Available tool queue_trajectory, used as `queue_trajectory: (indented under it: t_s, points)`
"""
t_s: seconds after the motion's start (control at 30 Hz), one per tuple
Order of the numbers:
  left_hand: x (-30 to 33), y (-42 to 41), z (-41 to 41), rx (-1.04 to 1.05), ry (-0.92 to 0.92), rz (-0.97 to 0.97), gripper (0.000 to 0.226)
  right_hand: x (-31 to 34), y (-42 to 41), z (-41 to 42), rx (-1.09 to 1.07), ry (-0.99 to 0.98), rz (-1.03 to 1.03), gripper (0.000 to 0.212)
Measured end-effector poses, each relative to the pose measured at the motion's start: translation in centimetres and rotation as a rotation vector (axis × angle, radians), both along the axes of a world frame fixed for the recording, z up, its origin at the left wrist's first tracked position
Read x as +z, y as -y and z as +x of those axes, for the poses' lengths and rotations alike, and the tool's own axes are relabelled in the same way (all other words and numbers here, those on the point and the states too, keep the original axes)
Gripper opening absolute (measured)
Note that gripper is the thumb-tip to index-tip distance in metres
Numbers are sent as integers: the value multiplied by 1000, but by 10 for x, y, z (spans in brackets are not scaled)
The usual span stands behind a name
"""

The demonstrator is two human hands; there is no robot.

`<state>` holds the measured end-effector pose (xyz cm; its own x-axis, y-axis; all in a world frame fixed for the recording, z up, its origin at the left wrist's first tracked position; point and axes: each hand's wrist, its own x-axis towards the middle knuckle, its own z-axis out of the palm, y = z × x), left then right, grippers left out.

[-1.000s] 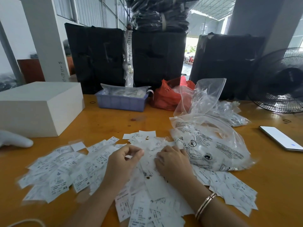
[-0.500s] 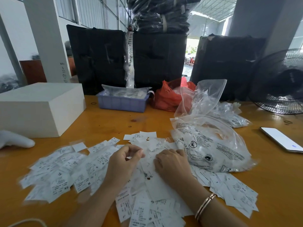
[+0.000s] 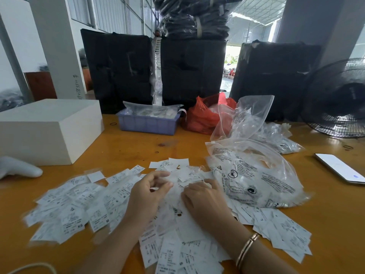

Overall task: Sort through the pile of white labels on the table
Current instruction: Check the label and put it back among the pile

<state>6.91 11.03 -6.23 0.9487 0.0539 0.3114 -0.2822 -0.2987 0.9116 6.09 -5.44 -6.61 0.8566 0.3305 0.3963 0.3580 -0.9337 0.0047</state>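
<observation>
One wide-angle head camera looks forward and down from close above the orange table (image 3: pixel 138 147), both hands near the lower edge, black bundles (image 3: pixel 118 70) standing well behind.

1. Both forearms were bare, with no sleeve showing anywhere up to the bottom edge of the view.
2. The left hand (image 3: pixel 147 196) wore no glove, and no ring or band could be seen on it.
3. The right hand (image 3: pixel 205 202) was likewise ungloved.
4. A slim bangle (image 3: pixel 246 249), gold-toned with a paler stripe along its middle, circled the right wrist, just behind that hand.
5. The fingernails were too blurred to describe.
</observation>
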Motion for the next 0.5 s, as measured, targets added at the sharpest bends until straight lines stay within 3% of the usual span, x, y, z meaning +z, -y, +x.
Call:
queue_trajectory:
  t_s: [0.07, 0.2, 0.37, 0.5]
  points:
    - [2, -1, 0, -9, -4, -8, 22, 2, -3, -2, 38, 50, 136, 33]
    - [4, -2, -1, -35, -53, -110, 19, 2, -6, -8, 42, 84, 707, 13]
    - [8, -1, -3, -54, -169, -381, 14, 2, 3, -4, 24, -127, 1118, 32]
    - [11, 0, -2, -103, -217, -457, 23, 6, 7, -4, 91, -145, 1202, 53]
